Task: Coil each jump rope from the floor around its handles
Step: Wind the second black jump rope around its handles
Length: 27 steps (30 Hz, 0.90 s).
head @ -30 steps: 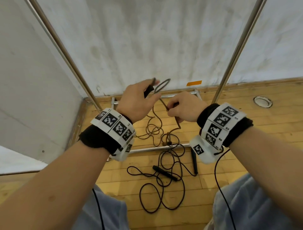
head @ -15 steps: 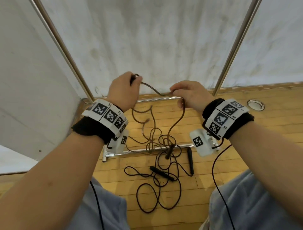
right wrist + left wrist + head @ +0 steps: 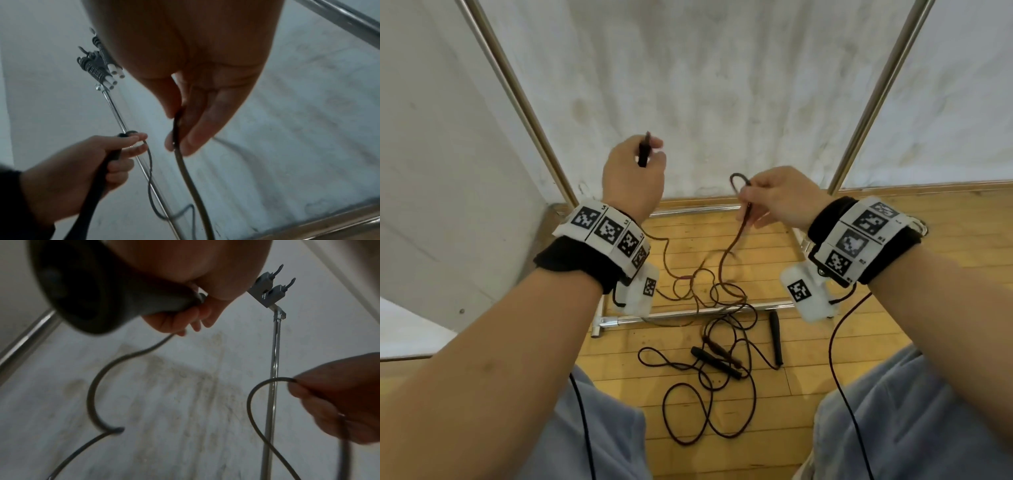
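Observation:
My left hand (image 3: 633, 171) is raised and grips a black jump-rope handle (image 3: 643, 150); the left wrist view shows that handle (image 3: 107, 293) in its curled fingers with the rope (image 3: 92, 395) hanging from it. My right hand (image 3: 774, 198) pinches a small loop of the brown rope (image 3: 738, 180) between thumb and fingers, plain in the right wrist view (image 3: 176, 129). The rope drops from both hands to a tangle (image 3: 709, 294) on the floor. A second, black rope (image 3: 702, 411) lies loose there with two handles (image 3: 717, 361), (image 3: 775, 337).
A metal rack stands ahead: two slanting poles (image 3: 524, 102), (image 3: 873, 102) and a low floor bar (image 3: 688, 313). White wall behind, wooden floor (image 3: 945, 240) below. My knees in grey trousers (image 3: 914, 411) frame the ropes. Coiled ropes hang from a hook (image 3: 100, 68) on the rack.
My hands have moved apart. The left hand has risen with the handle upright. The stretch of rope between the hands has slackened, and the right hand now pinches a small loop.

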{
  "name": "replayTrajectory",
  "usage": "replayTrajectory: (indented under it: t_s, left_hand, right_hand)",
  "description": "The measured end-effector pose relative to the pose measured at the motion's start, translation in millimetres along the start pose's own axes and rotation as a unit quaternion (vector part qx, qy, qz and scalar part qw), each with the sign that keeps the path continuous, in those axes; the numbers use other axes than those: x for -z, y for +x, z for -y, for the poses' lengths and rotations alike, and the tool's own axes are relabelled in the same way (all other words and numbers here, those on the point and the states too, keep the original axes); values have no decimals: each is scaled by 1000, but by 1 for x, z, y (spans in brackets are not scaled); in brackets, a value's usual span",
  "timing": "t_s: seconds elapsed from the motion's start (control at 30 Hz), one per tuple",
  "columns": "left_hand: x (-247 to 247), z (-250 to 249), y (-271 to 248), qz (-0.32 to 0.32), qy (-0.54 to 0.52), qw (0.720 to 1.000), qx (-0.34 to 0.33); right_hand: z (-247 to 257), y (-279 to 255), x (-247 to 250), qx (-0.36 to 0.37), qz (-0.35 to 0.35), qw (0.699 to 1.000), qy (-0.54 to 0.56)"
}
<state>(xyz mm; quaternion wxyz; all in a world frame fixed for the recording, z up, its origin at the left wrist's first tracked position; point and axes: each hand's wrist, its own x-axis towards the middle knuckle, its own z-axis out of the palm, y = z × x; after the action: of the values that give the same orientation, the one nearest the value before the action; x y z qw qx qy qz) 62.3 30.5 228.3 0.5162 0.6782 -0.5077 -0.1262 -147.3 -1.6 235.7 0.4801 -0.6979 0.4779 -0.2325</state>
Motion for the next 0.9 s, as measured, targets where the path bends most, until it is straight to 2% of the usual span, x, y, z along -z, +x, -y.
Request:
replayTrajectory:
  t_s: [0.1, 0.2, 0.33, 0.4, 0.53, 0.7, 0.8, 0.9]
  left_hand:
    - [-8, -6, -16, 151, -50, 987, 24]
    - [-19, -8, -34, 306, -12, 952, 23]
    - [-26, -3, -41, 395, 21, 918, 14]
    - [-24, -1, -39, 400, 28, 916, 10]
    - [-19, 4, -33, 354, 99, 930, -23]
    - [-19, 7, -29, 356, 198, 913, -20]
    - [-19, 4, -26, 348, 249, 903, -49]
    - [-17, 3, -22, 343, 257, 901, -60]
  right_hand:
    - [8, 0, -2, 10, -65, 991, 113]
    - [15, 0, -1, 26, -97, 963, 250]
    - [21, -1, 4, 44, -147, 932, 329]
    - [20, 0, 9, 45, -180, 915, 359]
    - [17, 3, 18, 36, -204, 890, 406]
    - [11, 8, 23, 31, -226, 871, 436]
    - [5, 13, 23, 24, -243, 860, 449]
    - [1, 16, 26, 15, -255, 846, 468]
